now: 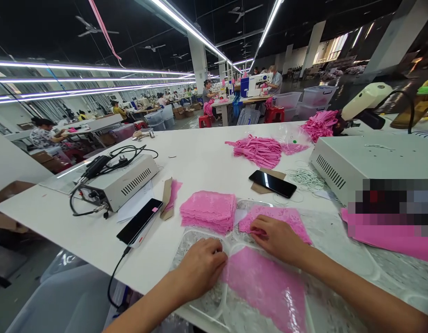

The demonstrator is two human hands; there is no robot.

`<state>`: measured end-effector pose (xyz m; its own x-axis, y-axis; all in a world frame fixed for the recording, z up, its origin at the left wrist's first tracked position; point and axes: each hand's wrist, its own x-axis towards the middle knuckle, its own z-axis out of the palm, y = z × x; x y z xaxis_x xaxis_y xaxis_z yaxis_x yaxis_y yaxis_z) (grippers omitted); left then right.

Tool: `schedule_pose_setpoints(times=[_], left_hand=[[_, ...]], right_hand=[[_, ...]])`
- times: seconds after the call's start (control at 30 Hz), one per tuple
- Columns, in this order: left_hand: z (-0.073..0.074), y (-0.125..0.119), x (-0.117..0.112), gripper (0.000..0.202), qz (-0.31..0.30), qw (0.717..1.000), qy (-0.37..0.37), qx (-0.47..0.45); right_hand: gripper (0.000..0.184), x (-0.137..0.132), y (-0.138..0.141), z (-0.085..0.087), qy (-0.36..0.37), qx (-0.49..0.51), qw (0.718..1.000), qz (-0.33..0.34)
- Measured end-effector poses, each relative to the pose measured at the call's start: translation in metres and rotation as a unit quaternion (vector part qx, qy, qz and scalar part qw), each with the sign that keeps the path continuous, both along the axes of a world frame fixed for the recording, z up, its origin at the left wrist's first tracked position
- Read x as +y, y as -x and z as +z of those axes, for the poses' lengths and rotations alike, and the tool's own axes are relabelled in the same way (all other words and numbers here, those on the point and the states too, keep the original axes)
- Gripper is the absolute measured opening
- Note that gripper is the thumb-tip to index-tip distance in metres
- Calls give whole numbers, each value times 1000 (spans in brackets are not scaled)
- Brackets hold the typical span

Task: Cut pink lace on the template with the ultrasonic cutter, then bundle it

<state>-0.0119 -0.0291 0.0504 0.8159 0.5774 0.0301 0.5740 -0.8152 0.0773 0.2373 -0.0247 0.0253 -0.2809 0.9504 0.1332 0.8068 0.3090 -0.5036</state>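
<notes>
My right hand is closed in a pinch at the front edge of a pink lace piece, where a small fold shows by the fingertips. Curled fingers close my left hand at the left edge of a larger pink sheet; whether they grip it is hidden. That sheet lies flat in front of me, with a glossy, see-through sheen over part of it. Beyond my left hand sits a neat stack of pink lace pieces. Clear plastic with rounded pale outlines covers the tabletop here.
A phone with a cable lies left, near a grey metal box. Another phone rests on cardboard. Pink straps are heaped behind it. A larger box and a heat gun stand right. People sew in the background.
</notes>
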Motion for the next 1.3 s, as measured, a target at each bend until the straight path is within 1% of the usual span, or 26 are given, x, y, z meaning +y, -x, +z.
schedule_pose_setpoints(times=[0.13,0.27,0.4,0.5,0.6,0.8,0.97,1.13,1.2,1.3], left_hand=[[3,-31,28,15,12,999,-31,14],[2,-60,54,16,-12,998,-49,29],[-4,-76,66,12,-38,997,-54,51],[-5,-80,67,13,-50,995,-55,70],[-1,-81,66,12,-49,993,-55,89],[3,-82,70,13,-46,992,-52,106],[7,-82,72,11,-49,994,-50,88],[14,-85,71,13,-46,996,-42,63],[13,-85,71,12,-40,997,-35,52],[7,-86,72,10,-23,999,-17,27]], right_hand=[[16,12,6,-4,-5,-24,1000,7],[18,14,0,-6,9,-33,999,2],[17,14,-3,-8,23,-42,999,-4],[20,15,-3,-9,29,-38,999,-6],[20,17,-4,-9,33,-26,999,-1],[21,16,-9,-5,35,1,999,19],[23,16,-11,-1,40,12,999,30],[24,21,-6,-5,44,21,999,11],[23,23,-5,-9,43,34,998,6],[22,27,-6,-14,37,62,997,3]])
